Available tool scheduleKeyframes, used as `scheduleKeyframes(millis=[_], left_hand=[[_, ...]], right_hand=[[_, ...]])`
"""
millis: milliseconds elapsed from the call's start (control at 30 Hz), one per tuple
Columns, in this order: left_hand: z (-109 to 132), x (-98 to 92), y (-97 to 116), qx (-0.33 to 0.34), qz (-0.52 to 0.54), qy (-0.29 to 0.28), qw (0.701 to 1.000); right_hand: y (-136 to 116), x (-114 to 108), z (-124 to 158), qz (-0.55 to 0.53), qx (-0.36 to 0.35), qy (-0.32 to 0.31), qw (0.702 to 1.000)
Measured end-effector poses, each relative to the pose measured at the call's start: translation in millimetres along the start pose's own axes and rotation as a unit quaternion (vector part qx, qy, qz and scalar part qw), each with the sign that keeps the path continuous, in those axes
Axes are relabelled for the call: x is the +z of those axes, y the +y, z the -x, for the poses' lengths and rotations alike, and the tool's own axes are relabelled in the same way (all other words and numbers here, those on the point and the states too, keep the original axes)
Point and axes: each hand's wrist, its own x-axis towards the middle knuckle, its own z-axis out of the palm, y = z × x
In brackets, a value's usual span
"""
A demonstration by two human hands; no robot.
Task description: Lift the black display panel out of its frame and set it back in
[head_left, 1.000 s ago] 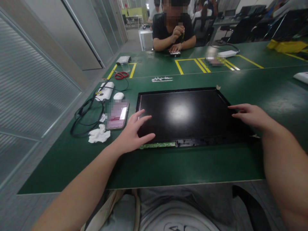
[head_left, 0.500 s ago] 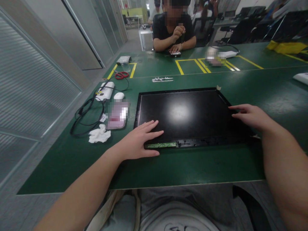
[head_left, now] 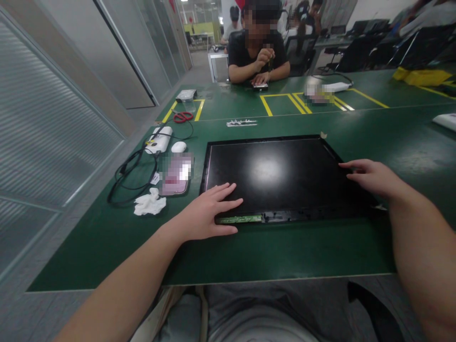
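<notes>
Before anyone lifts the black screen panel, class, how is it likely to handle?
The black screen panel is probably stiff, as its edges look straight and it lies flat. Its shiny face, which mirrors a light, may be slippery. The bare green circuit strip on its near edge could be fragile if gripped.

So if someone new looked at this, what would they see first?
Probably the big flat black panel lying on the green table, with a bright glare near its middle. Next, the left hand over its near left corner and the right hand at its right edge. Then maybe the red-handled scissors, farther back on the left.
</notes>
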Motion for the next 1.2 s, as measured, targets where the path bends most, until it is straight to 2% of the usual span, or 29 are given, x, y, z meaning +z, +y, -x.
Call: scheduleKeyframes(millis=[200,333,533,833,1200], left_hand=[[0.7,-3.2,2.3,-0.015,0.032,0.007,0.999],[3.6,-9.4,-2.0,-0.017,0.069,0.041,0.997],[9.8,-25.6,-11.5,-0.03,0.069,0.079,0.994],[16.1,-34.7,-6.7,-0.068,0.058,0.008,0.996],[15.3,-32.9,-2.9,-0.043,0.031,0.01,0.999]], right_hand=[[5.8,2.2,-4.4,0.013,-0.016,0.005,1.0],[8.0,2.0,-7.1,0.015,-0.024,0.008,1.0],[-0.7,-1.6,-1.2,0.014,-0.007,-0.015,1.0],[-3.6,-0.5,2.3,0.003,-0.001,-0.002,1.0],[-6.0,-1.0,4.1,0.004,0.002,-0.008,1.0]])
